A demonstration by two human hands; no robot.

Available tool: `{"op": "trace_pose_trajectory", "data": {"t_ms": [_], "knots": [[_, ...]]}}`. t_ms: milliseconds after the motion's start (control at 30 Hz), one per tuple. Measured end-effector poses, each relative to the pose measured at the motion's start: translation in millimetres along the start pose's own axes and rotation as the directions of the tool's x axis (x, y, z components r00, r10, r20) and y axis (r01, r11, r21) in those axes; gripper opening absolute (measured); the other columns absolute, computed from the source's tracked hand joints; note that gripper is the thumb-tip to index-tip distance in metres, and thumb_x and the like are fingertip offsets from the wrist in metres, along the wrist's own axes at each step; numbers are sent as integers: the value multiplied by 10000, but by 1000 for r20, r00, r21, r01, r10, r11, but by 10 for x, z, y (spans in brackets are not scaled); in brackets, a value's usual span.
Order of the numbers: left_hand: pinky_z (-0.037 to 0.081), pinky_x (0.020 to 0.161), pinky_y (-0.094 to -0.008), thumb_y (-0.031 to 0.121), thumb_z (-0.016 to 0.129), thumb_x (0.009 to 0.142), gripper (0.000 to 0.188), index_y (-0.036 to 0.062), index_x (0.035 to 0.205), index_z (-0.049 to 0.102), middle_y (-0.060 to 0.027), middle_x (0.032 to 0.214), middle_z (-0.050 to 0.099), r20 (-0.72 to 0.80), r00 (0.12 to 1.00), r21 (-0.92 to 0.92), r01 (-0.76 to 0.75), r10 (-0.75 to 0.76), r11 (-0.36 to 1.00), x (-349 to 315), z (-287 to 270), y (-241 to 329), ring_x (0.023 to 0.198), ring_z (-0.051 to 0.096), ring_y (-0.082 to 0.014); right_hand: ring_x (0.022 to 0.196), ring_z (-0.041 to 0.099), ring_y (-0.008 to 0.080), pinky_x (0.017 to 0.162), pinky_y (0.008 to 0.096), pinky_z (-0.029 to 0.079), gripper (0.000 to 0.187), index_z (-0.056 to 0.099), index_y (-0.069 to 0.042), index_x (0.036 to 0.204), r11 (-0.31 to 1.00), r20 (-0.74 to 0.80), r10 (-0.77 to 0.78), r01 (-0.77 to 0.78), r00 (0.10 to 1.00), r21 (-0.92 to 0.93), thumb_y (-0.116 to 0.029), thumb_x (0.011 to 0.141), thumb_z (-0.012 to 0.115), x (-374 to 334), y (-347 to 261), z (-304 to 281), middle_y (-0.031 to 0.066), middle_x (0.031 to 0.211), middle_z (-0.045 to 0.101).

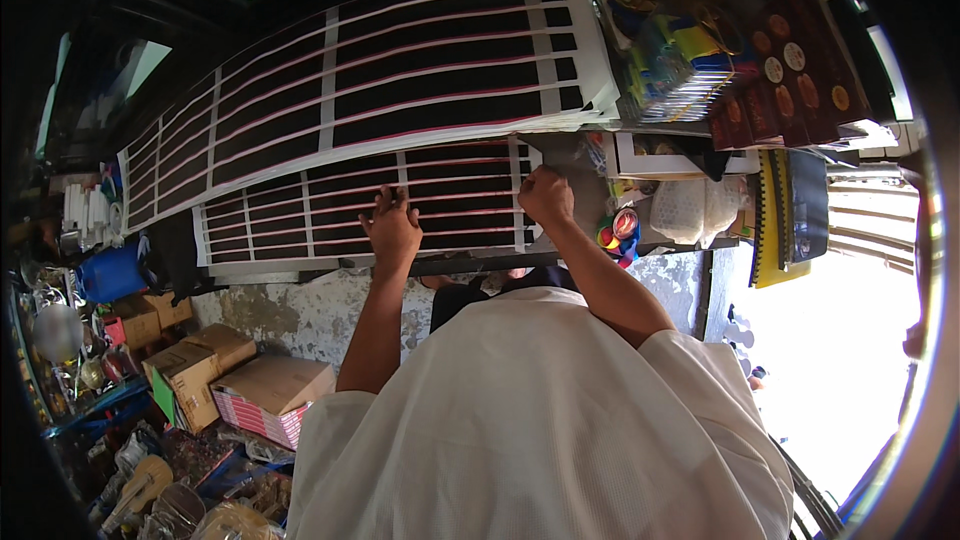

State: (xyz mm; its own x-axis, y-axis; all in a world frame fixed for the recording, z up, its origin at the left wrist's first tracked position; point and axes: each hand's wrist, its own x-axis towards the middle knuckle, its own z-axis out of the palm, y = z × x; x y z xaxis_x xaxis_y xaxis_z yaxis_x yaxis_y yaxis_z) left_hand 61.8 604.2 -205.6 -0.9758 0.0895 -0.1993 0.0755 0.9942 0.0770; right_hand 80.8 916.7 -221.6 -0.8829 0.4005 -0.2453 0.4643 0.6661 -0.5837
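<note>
A long sheet [450, 202] lies before me, with black bands parted by thin white and red lines and crossed by pale strips. My left hand [393, 225] rests on its middle, fingers spread and empty. At the sheet's right end is my right hand [548, 198], its fingers curled into a fist. Whatever those fingers may pinch is hidden. Behind, a larger pile of similar striped sheets [430, 55] slants across the table and overlaps the near sheet's far edge.
Rolls of coloured tape [624, 225] and a bubble-wrapped bundle [680, 210] sit right of my right hand. Dark red boxes [790, 80] are stacked at the far right. Cardboard boxes [270, 380] stand low on the left, near a blue container [112, 274].
</note>
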Motion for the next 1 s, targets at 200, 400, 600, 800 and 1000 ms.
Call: {"op": "trace_pose_trajectory", "data": {"t_ms": [200, 400, 600, 800, 1000], "knots": [[327, 1254, -794, 285, 632, 1097, 542, 140, 1618, 585, -197, 1729, 484, -17, 1000, -11, -4, 4, 1000, -25, 19, 0, 1575, 501, -405, 1029, 788, 446, 905, 548, 633, 214, 773, -111, 1079, 999, 55, 27, -30, 998, 43, -196, 883, 748, -25, 26, -81, 204, 1057, 812], [349, 1239, -794, 279, 634, 1100, 530, 124, 1605, 592, -209, 1708, 500, -43, 999, 31, -25, 26, 999, -24, 54, -9, 1567, 506, -417, 1059, 729, 468, 885, 577, 596, 233, 687, -135, 1188, 956, -87, -277, 284, 957, 76, -104, 959, 714, -141, 115, -123, 188, 1117, 733], [368, 1221, -790, 247, 659, 1094, 538, 101, 1604, 569, -232, 1702, 496, -194, 979, -23, -62, 56, 998, -144, 138, 13, 1575, 489, -441, 1071, 702, 466, 884, 571, 595, 209, 685, -118, 1198, 905, -154, -396, 413, 905, 105, -74, 994, 693, -199, 183, -106, 189, 1152, 676], [431, 1212, -689, 219, 685, 1084, 500, 29, 1539, 602, -244, 1633, 539, -357, 873, -111, -393, 332, 913, -194, 165, 471, 1544, 506, -444, 1070, 692, 472, 891, 569, 590, 203, 687, -99, 1199, 893, -158, -410, 431, 898, 133, -61, 999, 689, -219, 206, -115, 199, 1145, 672], [559, 1059, -541, 79, 744, 1014, 393, 14, 1397, 682, -198, 1377, 629, -380, 801, -259, -572, 462, 779, -98, 87, 1143, 1265, 627, -425, 1099, 675, 484, 925, 575, 576, 231, 691, -91, 1216, 888, -166, -413, 436, 896, 147, -36, 992, 681, -217, 219, -113, 210, 1142, 668]]}}
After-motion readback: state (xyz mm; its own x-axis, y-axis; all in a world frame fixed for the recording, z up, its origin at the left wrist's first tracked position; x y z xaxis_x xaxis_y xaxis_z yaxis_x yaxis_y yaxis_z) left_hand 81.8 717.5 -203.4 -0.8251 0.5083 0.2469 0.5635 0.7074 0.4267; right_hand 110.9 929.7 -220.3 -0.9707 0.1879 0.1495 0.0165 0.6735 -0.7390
